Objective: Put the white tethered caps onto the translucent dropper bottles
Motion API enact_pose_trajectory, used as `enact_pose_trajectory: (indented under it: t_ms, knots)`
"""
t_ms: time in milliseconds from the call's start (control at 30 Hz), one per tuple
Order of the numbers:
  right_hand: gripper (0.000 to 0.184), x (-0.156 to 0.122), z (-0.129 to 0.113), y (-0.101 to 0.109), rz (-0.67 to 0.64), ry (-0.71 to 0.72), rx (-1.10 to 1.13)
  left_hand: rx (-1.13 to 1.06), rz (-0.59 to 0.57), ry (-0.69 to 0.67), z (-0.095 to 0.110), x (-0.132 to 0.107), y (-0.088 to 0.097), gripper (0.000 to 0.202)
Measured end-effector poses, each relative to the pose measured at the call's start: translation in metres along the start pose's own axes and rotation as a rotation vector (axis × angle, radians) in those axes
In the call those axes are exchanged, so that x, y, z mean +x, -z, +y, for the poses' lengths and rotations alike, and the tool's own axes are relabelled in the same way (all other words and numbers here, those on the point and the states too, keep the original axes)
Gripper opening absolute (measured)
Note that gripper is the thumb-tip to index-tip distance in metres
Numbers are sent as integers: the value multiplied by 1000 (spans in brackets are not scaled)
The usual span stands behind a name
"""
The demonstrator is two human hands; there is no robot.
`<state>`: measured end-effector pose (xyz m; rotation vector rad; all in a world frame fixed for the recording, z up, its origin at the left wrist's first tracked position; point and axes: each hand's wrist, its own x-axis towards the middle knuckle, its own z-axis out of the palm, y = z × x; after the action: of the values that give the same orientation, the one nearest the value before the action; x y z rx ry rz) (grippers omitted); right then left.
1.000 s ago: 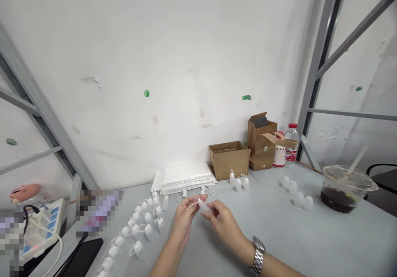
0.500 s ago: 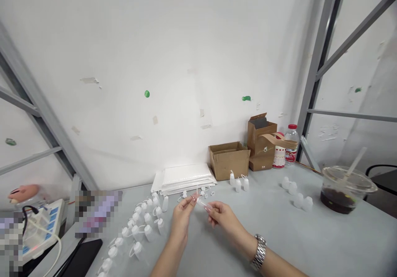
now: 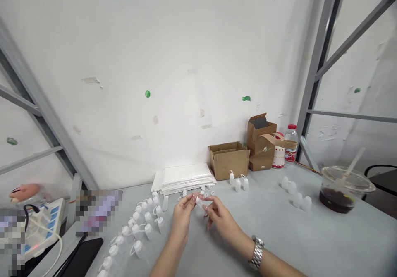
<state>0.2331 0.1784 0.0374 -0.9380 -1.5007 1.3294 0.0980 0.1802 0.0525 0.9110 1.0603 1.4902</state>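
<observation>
Both my hands meet over the grey table (image 3: 279, 235), pinching one small clear plastic bottle (image 3: 199, 201) between them. My left hand (image 3: 182, 215) grips the cap end with thumb and forefinger. My right hand (image 3: 221, 218), with a metal watch on its wrist, holds the bottle's body with closed fingers. Several small white capped bottles (image 3: 139, 227) lie in rows just left of my hands. Three more white bottles (image 3: 238, 182) stand upright behind my hands.
A stack of white sheets (image 3: 186, 177) and open cardboard boxes (image 3: 229, 159) sit against the wall. A water bottle (image 3: 291, 142) stands by the boxes. A lidded cup with dark drink (image 3: 344, 188) stands far right, more white bottles (image 3: 296, 194) near it. A black phone (image 3: 80, 256) lies at left.
My hands have drawn slightly closer together and farther from me, and my right fingers have closed more tightly round the small bottle.
</observation>
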Motion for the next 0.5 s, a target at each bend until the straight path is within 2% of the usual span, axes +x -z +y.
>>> enact_pose_trajectory:
  t_ms: [67, 133, 300, 500]
  knots:
    - [41, -3, -1, 1, 35, 121, -126, -2, 42, 7, 0, -1, -1, 38]
    - [37, -6, -3, 2, 22, 172, -233, -2, 54, 25, -1, -2, -1, 39]
    - [34, -9, -7, 4, -29, 218, -407, 5, 43, 61, -1, -5, -1, 39]
    - [35, -11, -9, 3, -40, 254, -426, -23, 42, 68, -1, -3, 0, 37]
